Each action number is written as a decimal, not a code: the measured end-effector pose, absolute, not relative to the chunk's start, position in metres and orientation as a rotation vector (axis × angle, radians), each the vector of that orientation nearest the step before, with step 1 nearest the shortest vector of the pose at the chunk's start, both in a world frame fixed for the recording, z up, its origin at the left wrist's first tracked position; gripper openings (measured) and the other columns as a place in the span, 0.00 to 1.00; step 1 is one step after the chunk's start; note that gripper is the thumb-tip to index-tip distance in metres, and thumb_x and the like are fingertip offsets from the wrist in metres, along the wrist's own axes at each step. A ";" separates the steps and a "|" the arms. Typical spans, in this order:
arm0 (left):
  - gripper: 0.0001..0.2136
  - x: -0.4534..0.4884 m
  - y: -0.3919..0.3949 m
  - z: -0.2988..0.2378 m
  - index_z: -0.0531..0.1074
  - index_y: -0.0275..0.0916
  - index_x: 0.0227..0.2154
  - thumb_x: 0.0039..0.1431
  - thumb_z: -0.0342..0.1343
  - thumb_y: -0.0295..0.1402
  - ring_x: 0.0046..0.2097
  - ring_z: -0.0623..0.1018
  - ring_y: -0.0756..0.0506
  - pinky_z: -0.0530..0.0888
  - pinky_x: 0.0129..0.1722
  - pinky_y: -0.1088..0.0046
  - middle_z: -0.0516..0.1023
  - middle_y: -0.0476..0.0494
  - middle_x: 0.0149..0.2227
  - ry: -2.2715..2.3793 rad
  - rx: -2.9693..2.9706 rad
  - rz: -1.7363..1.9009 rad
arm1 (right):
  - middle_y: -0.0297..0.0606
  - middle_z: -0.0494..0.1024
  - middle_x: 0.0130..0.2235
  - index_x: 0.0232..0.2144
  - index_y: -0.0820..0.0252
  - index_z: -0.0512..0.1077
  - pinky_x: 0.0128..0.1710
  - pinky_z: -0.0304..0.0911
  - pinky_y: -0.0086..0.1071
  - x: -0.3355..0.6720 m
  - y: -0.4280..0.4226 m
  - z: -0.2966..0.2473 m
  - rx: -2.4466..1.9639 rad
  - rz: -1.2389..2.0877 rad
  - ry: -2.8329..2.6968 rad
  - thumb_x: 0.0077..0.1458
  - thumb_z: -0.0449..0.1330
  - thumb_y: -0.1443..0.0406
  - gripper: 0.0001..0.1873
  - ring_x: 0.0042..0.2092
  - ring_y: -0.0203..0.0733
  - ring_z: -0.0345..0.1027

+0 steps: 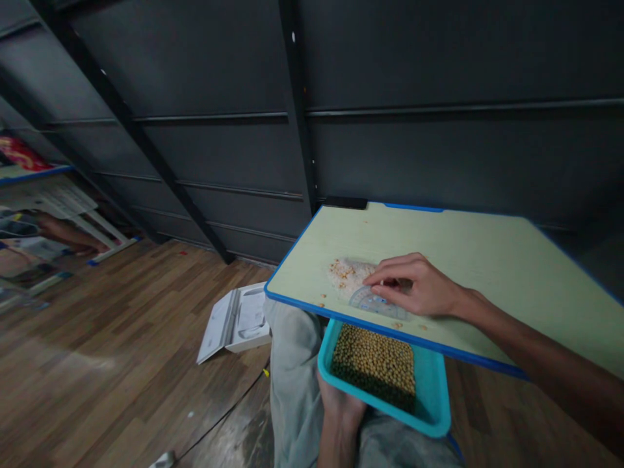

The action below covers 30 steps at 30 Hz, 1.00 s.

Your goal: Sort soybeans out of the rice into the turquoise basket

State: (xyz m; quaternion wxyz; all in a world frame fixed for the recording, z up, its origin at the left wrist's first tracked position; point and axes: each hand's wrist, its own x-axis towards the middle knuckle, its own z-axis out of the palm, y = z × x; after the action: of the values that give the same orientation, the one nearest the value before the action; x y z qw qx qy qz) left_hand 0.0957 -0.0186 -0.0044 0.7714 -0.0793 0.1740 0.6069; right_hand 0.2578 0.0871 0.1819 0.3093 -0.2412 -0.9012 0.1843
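Note:
A clear plastic protractor (374, 303) lies against the tabletop (458, 253), near its blue front edge. The thumb and fingers of my right hand (414, 286) are closed on its upper side; the exact grip is partly hidden. Just left of the fingers is a small heap of white rice-like grains (355, 268) with yellow beans (339, 268) among it. Below the table edge, my left hand (341, 400) grips a turquoise tray (436, 396) from underneath, its fingers mostly hidden. Round yellow beans (375, 357) cover much of the tray's bottom, and the tray tilts slightly.
A few stray beans (322, 300) lie along the table's front edge. At the back corner sits a black flat object (346, 203). An opened white box (246, 318) and a cable (229, 411) are on the wooden floor. Another person's leg (73, 234) shows far left.

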 end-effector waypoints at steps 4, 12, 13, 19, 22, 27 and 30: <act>0.19 0.098 -0.019 0.003 0.74 0.38 0.54 0.62 0.51 0.37 0.54 0.77 0.36 0.72 0.55 0.53 0.78 0.35 0.53 0.379 -0.148 1.310 | 0.38 0.81 0.34 0.40 0.60 0.80 0.29 0.63 0.29 0.262 0.089 0.186 -0.631 0.527 -2.439 0.59 0.60 0.67 0.10 0.29 0.33 0.69; 0.19 0.095 -0.018 0.007 0.74 0.38 0.54 0.63 0.48 0.36 0.55 0.76 0.37 0.72 0.55 0.53 0.77 0.34 0.55 0.411 -0.184 1.321 | 0.38 0.80 0.32 0.39 0.62 0.80 0.29 0.62 0.29 0.259 0.089 0.183 -0.623 0.565 -2.487 0.59 0.59 0.68 0.09 0.28 0.33 0.69; 0.19 0.094 -0.018 0.007 0.74 0.37 0.54 0.63 0.48 0.36 0.55 0.76 0.37 0.72 0.55 0.53 0.77 0.34 0.55 0.417 -0.189 1.324 | 0.38 0.80 0.32 0.39 0.62 0.80 0.29 0.62 0.29 0.259 0.088 0.182 -0.620 0.571 -2.486 0.59 0.60 0.68 0.09 0.28 0.33 0.69; 0.20 0.092 -0.017 0.006 0.73 0.38 0.55 0.64 0.49 0.36 0.54 0.77 0.37 0.73 0.53 0.56 0.76 0.34 0.56 0.432 -0.164 1.352 | 0.37 0.80 0.31 0.39 0.62 0.80 0.27 0.61 0.28 0.258 0.088 0.181 -0.602 0.572 -2.478 0.58 0.60 0.68 0.09 0.27 0.33 0.67; 0.19 0.092 -0.017 0.007 0.73 0.38 0.55 0.64 0.49 0.36 0.54 0.77 0.38 0.73 0.54 0.56 0.76 0.35 0.56 0.438 -0.182 1.360 | 0.38 0.80 0.31 0.39 0.62 0.80 0.27 0.61 0.28 0.258 0.087 0.181 -0.601 0.584 -2.477 0.58 0.60 0.68 0.09 0.26 0.32 0.67; 0.18 0.092 -0.017 0.008 0.75 0.37 0.52 0.64 0.49 0.35 0.54 0.77 0.37 0.73 0.54 0.54 0.79 0.34 0.52 0.434 -0.248 1.377 | 0.38 0.80 0.32 0.39 0.61 0.80 0.27 0.62 0.28 0.257 0.086 0.182 -0.594 0.607 -2.467 0.58 0.60 0.68 0.09 0.27 0.33 0.67; 0.18 0.091 -0.016 0.008 0.75 0.38 0.51 0.64 0.49 0.36 0.55 0.76 0.37 0.73 0.54 0.54 0.79 0.35 0.52 0.407 -0.254 1.372 | 0.38 0.80 0.32 0.39 0.61 0.80 0.26 0.62 0.29 0.258 0.086 0.182 -0.592 0.621 -2.463 0.58 0.60 0.68 0.09 0.27 0.33 0.68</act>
State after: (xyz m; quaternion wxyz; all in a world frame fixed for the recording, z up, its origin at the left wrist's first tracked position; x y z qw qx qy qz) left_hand 0.0913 -0.0162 0.0082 0.7475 -0.1160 0.1862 0.6270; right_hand 0.2578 0.0861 0.1824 0.2638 -0.2190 -0.9109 0.2296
